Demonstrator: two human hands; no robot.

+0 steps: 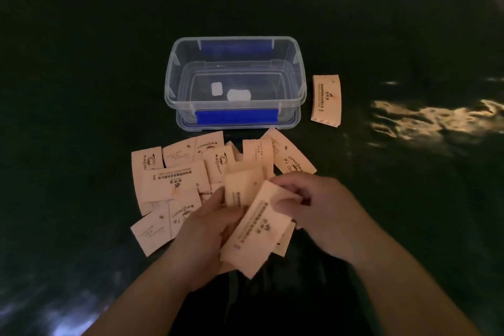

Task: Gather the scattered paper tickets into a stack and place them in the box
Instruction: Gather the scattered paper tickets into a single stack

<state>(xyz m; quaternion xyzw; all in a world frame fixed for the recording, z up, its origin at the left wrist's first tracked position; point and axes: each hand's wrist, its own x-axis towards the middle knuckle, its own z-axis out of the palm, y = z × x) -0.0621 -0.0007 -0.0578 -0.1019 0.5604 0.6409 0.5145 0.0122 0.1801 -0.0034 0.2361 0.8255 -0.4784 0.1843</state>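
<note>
A dark table (81,63) holds a clear box (235,82) (blue clips). Loose tickets (174,180) lie scattered just before it; a small stack (326,100) lies to its right. The left hand (203,237) grips a held bunch (240,191) of tickets; the right hand (321,207) pinches the top ticket (260,229).

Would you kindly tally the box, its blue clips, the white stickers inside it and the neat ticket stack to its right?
Clear plastic box: 1
Blue clips: 2, near and far
White stickers: 2
Neat ticket stack: 1
Total: 6
Loose tickets, some held in the left hand and right hand, overlap too much to count.
</note>
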